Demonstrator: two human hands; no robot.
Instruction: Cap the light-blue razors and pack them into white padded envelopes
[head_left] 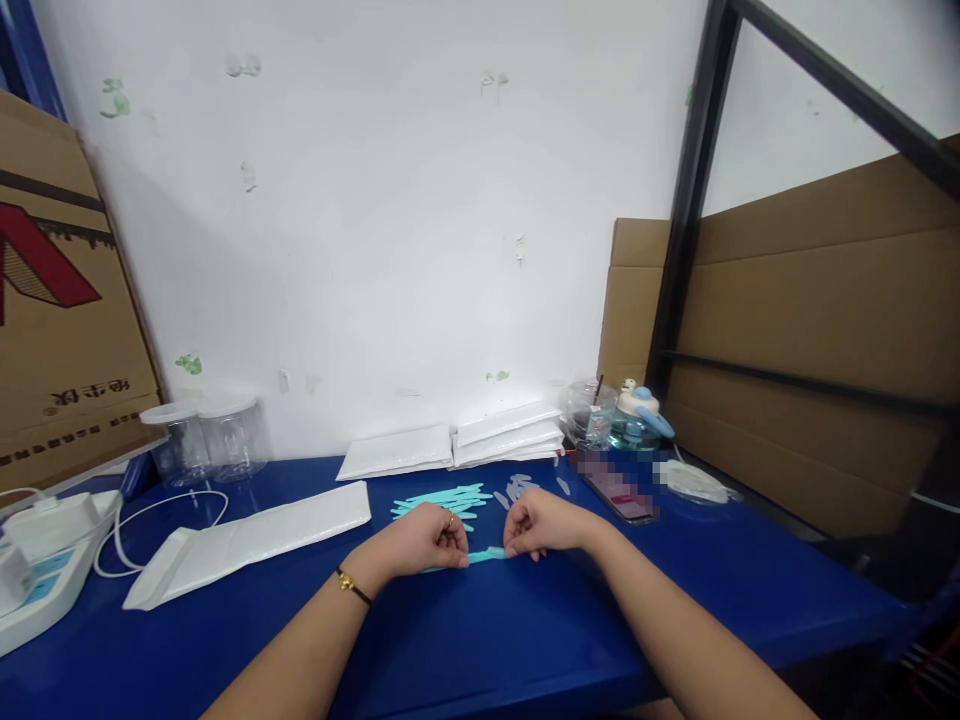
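Head view: lower centre, left hand (pixel 435 537) pinches a thin teal stick (pixel 480 557); right hand (pixel 546 524) pinches the pale sleeve (pixel 497 552) at its right end. Stick likely light, stiffish, slippery plastic; best gripped near the ends. Teal pile (pixel 450 497) just above, pale pieces (pixel 517 487) right of that. Blue tabletop (pixel 487 640) below, white wall (pixel 390 220) behind, printed carton (pixel 60 330) far left.

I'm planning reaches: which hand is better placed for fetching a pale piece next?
Probably the right hand: the pale pieces lie just beyond it, while the left hand is nearer the turquoise sticks. Both hold a strip.
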